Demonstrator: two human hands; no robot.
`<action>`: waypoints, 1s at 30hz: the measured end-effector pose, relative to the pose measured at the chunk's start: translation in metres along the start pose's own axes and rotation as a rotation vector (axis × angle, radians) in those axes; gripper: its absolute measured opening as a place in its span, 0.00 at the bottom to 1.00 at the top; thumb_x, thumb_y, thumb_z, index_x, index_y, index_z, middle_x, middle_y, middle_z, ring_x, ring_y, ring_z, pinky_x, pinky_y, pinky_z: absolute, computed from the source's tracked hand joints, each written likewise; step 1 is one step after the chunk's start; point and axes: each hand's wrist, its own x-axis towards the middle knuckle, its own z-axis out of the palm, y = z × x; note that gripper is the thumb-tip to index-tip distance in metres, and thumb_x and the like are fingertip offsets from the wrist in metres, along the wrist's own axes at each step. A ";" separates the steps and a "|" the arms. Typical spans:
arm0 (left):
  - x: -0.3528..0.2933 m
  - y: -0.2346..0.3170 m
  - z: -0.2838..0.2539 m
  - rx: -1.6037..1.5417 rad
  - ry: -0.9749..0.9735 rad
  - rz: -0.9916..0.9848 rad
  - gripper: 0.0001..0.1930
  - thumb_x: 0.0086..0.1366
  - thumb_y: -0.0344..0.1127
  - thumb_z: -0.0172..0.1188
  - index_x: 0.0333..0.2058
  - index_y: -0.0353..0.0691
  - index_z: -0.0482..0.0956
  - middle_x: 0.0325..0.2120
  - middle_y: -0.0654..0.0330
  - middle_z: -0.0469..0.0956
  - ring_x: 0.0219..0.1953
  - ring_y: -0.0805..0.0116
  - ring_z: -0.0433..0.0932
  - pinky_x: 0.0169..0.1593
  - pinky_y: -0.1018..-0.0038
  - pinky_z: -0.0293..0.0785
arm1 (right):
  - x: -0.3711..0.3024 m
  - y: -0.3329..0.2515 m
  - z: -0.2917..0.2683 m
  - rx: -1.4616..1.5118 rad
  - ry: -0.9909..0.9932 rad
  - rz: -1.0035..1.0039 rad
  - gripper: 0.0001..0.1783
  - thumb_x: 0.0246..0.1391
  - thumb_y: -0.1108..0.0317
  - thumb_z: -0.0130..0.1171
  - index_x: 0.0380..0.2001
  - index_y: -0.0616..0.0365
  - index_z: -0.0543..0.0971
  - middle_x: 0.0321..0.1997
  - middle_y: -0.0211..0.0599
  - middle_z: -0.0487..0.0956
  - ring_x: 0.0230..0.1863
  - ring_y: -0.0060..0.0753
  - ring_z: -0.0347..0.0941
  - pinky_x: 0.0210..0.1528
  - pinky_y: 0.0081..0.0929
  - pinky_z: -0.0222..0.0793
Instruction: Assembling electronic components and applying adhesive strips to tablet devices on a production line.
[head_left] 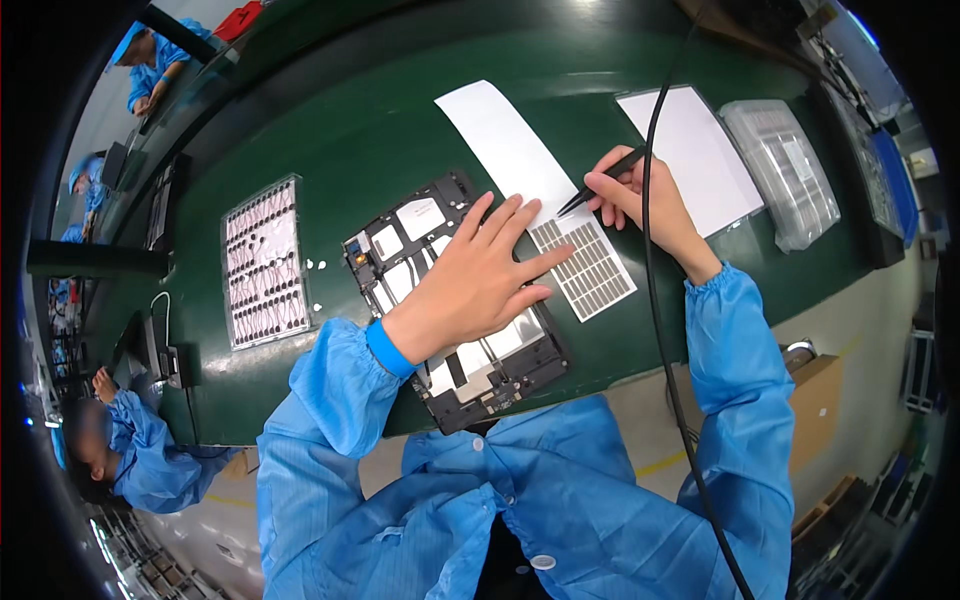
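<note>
My left hand (470, 275) lies spread with its palm down over an opened flat electronic device (540, 365), which has a black frame and silver-white panels. Its fingertips reach onto a white sheet of small grey rectangular stickers (600, 285) just right of the device. Black pointed tweezers (574, 204) are pinched in my right hand (665, 210), their tips at the top edge of the sticker rows. Above these rows the sheet continues as a blank white strip (500, 130). Part of the device is hidden under my left hand and wrist.
A clear tray of small black parts with thin wires (265, 265) is at left, beside tiny white scraps (316, 266). At right are a white sheet in a sleeve (695, 150) and a plastic-wrapped stack (780, 170). A black cable (650, 270) crosses in front. Co-workers (150, 440) sit at left.
</note>
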 end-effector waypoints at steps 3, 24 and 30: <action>0.002 0.001 0.000 0.026 0.008 -0.021 0.24 0.74 0.48 0.52 0.66 0.61 0.72 0.69 0.40 0.59 0.72 0.40 0.56 0.76 0.46 0.46 | 0.003 0.001 -0.002 -0.035 -0.006 -0.005 0.12 0.63 0.63 0.66 0.38 0.61 0.79 0.28 0.34 0.84 0.22 0.16 0.75 0.21 0.14 0.65; -0.014 0.003 0.002 0.072 0.190 0.076 0.24 0.73 0.46 0.55 0.65 0.54 0.71 0.64 0.46 0.67 0.68 0.47 0.66 0.74 0.55 0.57 | 0.055 -0.004 0.023 0.279 0.042 -0.046 0.13 0.67 0.58 0.62 0.36 0.57 0.77 0.27 0.32 0.81 0.24 0.22 0.76 0.25 0.19 0.69; -0.060 -0.037 -0.034 -0.069 0.478 -0.165 0.05 0.62 0.31 0.65 0.37 0.41 0.83 0.41 0.58 0.80 0.41 0.56 0.80 0.45 0.64 0.78 | 0.089 -0.018 0.083 0.219 -0.159 -0.029 0.14 0.65 0.58 0.65 0.34 0.57 0.77 0.24 0.28 0.80 0.20 0.15 0.72 0.21 0.15 0.66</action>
